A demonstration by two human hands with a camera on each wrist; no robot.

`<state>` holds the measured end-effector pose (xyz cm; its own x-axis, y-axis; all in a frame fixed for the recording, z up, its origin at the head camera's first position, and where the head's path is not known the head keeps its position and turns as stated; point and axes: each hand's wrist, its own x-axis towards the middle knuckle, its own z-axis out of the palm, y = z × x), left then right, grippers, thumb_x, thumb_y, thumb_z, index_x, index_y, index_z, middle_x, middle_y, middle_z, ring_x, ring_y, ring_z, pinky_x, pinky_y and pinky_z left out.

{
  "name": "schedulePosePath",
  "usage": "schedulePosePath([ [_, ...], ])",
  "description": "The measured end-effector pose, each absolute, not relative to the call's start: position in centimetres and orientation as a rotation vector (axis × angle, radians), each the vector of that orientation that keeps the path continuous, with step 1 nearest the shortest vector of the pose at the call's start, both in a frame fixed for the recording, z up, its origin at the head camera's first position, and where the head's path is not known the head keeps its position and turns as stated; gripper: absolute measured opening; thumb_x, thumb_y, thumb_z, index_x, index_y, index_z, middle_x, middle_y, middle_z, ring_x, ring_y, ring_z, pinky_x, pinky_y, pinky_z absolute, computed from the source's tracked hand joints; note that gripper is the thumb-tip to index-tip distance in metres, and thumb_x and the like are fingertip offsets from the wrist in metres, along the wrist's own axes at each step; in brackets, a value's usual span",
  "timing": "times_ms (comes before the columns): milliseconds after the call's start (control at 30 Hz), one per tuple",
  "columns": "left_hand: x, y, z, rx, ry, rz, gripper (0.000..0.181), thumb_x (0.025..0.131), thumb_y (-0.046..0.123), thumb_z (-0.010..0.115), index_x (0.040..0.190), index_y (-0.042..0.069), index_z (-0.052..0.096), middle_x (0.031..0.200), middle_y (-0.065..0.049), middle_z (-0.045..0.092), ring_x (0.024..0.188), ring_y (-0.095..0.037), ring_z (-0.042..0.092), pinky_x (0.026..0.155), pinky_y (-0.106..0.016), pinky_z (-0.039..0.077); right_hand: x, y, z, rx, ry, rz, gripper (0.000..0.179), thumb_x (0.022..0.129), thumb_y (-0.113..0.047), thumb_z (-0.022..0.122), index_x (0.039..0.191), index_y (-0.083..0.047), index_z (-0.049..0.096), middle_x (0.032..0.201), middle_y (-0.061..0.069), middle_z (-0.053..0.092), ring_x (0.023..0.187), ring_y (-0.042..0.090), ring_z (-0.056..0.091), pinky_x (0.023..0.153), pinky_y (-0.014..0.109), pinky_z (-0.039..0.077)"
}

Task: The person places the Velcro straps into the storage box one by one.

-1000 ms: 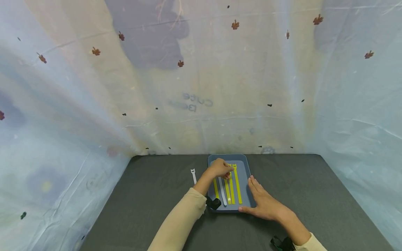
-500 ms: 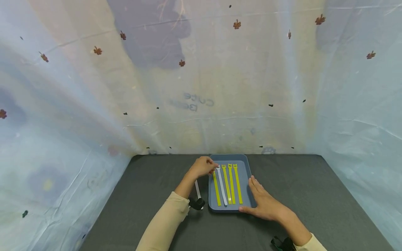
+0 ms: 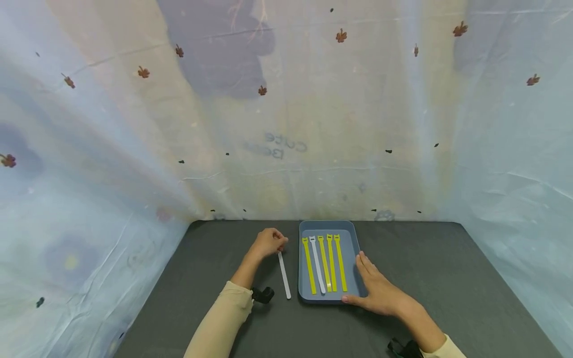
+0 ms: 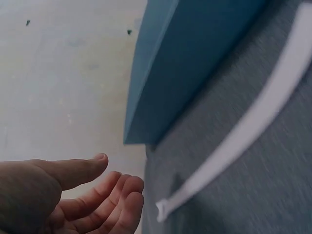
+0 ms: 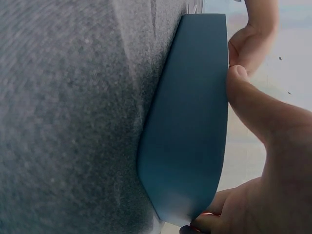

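My left hand is over the far end of a loose white cable strap, left of the tray. In the left wrist view its thumb and loosely bent fingers hold nothing, apart from the strap's notched head. My right hand rests at the near right corner of a blue-grey tray. Its straight fingers lie along the right side, and the thumb touches the near rim. Inside the tray, several yellow cable straps and one white cable strap lie side by side, heads at the far end.
A dark grey cloth covers the table. Behind it hangs a pale patterned sheet, which also encloses both sides. Black wrist cameras are strapped to both forearms, and the left one sits low over the table.
My left hand has moved left from above the tray to the loose white strap, uncovering the strap heads inside. The right hand has stayed at the tray corner.
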<state>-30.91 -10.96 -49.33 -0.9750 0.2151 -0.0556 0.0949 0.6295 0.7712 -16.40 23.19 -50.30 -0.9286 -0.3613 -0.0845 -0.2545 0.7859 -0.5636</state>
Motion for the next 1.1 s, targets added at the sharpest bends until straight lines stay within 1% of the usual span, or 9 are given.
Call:
schedulePosePath([
  [133, -31.0, -11.9, -49.7, 0.231, 2.753, 1.242, 0.019, 0.104, 0.018, 0.073, 0.109, -0.001, 0.070, 0.088, -0.009, 0.074, 0.075, -0.020, 0.071, 0.069, -0.035, 0.061, -16.4, 23.3, -50.4, -0.483, 2.789, -0.843, 0.128, 0.090, -0.068, 0.077, 0.167, 0.010, 0.011, 0.176, 0.030, 0.001, 0.161, 0.053, 0.008, 0.124, 0.072, 0.024],
  [233, -31.0, -12.4, -50.0, 0.209, 2.783, 1.203, 0.023, 0.105, 0.019, 0.073, 0.113, -0.001, 0.068, 0.092, -0.010, 0.074, 0.075, -0.019, 0.069, 0.070, -0.037, 0.059, -16.5, 23.4, -50.5, -0.476, 2.789, -0.844, 0.128, 0.090, -0.068, 0.077, 0.167, 0.010, 0.010, 0.176, 0.030, 0.000, 0.161, 0.053, 0.008, 0.124, 0.073, 0.023],
  [367, -31.0, -13.1, -50.5, 0.184, 2.801, 1.142, 0.026, 0.104, 0.022, 0.074, 0.115, -0.001, 0.067, 0.099, -0.011, 0.073, 0.081, -0.021, 0.068, 0.074, -0.041, 0.058, -16.5, 23.4, -50.5, -0.461, 2.792, -0.837, 0.129, 0.090, -0.070, 0.076, 0.168, 0.009, 0.010, 0.177, 0.029, 0.000, 0.162, 0.052, 0.007, 0.125, 0.072, 0.023],
  [500, -31.0, -13.6, -51.1, 0.206, 2.806, 1.106, 0.028, 0.102, 0.021, 0.077, 0.115, -0.002, 0.068, 0.101, -0.013, 0.074, 0.088, -0.025, 0.069, 0.079, -0.045, 0.058, -16.5, 23.4, -50.4, -0.464, 2.792, -0.836, 0.129, 0.089, -0.070, 0.077, 0.167, 0.010, 0.011, 0.177, 0.030, 0.001, 0.161, 0.053, 0.008, 0.125, 0.072, 0.023],
  [667, -31.2, -13.8, -51.7, 0.225, 2.786, 1.110, 0.035, 0.100, 0.021, 0.079, 0.120, -0.004, 0.067, 0.102, -0.013, 0.074, 0.088, -0.025, 0.068, 0.079, -0.044, 0.058, -16.5, 23.4, -50.3, -0.468, 2.791, -0.847, 0.128, 0.090, -0.067, 0.078, 0.167, 0.010, 0.011, 0.176, 0.030, 0.001, 0.161, 0.054, 0.008, 0.124, 0.073, 0.023],
  [767, -31.4, -13.7, -52.1, 0.232, 2.783, 1.099, 0.041, 0.097, 0.022, 0.083, 0.122, -0.005, 0.065, 0.101, -0.013, 0.072, 0.088, -0.025, 0.067, 0.079, -0.043, 0.058, -16.6, 23.4, -50.4, -0.463, 2.794, -0.840, 0.129, 0.089, -0.069, 0.078, 0.168, 0.009, 0.011, 0.177, 0.029, 0.001, 0.162, 0.052, 0.008, 0.124, 0.072, 0.024],
  [933, -31.7, -13.6, -52.5, 0.236, 2.796, 1.081, 0.046, 0.093, 0.020, 0.087, 0.122, -0.006, 0.063, 0.100, -0.013, 0.069, 0.089, -0.026, 0.065, 0.082, -0.044, 0.057, -16.6, 23.5, -50.7, -0.466, 2.801, -0.833, 0.132, 0.088, -0.073, 0.076, 0.167, 0.009, 0.011, 0.177, 0.029, 0.002, 0.162, 0.051, 0.008, 0.125, 0.071, 0.024],
  [1100, -31.9, -13.6, -52.7, 0.256, 2.800, 1.089, 0.047, 0.090, 0.015, 0.089, 0.121, -0.006, 0.060, 0.097, -0.013, 0.066, 0.087, -0.026, 0.063, 0.083, -0.043, 0.055, -16.6, 23.4, -50.7, -0.469, 2.804, -0.833, 0.132, 0.088, -0.073, 0.077, 0.167, 0.009, 0.011, 0.177, 0.029, 0.002, 0.162, 0.051, 0.008, 0.125, 0.071, 0.024],
])
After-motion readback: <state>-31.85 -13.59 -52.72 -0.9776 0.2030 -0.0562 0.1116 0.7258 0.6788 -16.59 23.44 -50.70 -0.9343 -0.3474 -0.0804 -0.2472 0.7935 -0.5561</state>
